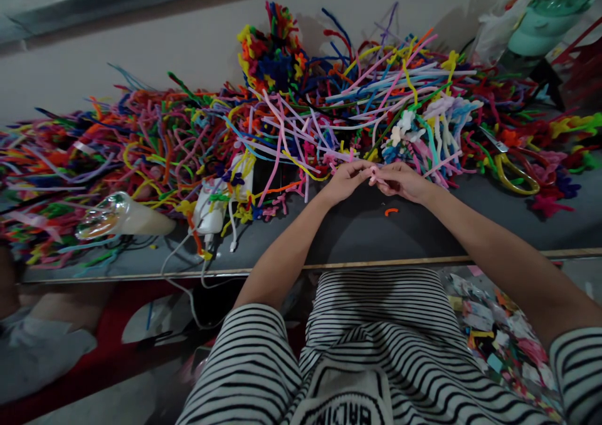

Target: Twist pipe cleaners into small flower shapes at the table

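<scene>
Showing cut off and unreadable, shirt lettering is sitting below the left hand and right hand, whose curled fingertips are pinching a tiny pinkish piece between them.

One head-worn camera looks forward and down over the person's striped clothing, with the tabletop near and the wall beyond it
</scene>
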The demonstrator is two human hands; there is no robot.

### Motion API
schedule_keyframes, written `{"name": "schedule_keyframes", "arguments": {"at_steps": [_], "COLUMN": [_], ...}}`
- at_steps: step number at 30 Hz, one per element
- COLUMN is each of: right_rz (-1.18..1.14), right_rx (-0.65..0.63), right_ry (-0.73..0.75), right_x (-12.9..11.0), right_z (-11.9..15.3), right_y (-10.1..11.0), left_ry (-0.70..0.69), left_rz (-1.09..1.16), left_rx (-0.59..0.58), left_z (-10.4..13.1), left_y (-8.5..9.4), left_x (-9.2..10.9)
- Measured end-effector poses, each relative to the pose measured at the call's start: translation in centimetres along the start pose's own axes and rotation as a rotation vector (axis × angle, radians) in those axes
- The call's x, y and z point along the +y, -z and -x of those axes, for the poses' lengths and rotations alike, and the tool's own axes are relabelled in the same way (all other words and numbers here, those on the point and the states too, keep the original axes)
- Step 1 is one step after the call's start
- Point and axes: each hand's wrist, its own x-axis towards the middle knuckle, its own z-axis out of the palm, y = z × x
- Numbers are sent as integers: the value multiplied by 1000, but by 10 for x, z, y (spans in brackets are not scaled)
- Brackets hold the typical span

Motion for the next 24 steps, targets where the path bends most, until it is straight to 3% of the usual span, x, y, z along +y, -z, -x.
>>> {"name": "schedule_keyframes", "arguments": {"at_steps": [4,12,17,24], "right_rz": [19,155,195,214], "right_rx": [14,167,226,317], "right_ry": [11,-26,-89,-142], "right_x": [4,6,2,-2], "right_z": [-1,-3,-5,-6], "right_y": [2,-1,-4,-9], "left_ry": [-15,-64,-28,35], "left_rz": [-32,-63,-144,-78], "left_rx": [14,140,169,219], "left_z": [-1,0,1,-2], "left_y": [0,-4,-13,-20], "left_x": [-1,-4,-5,-13]}}
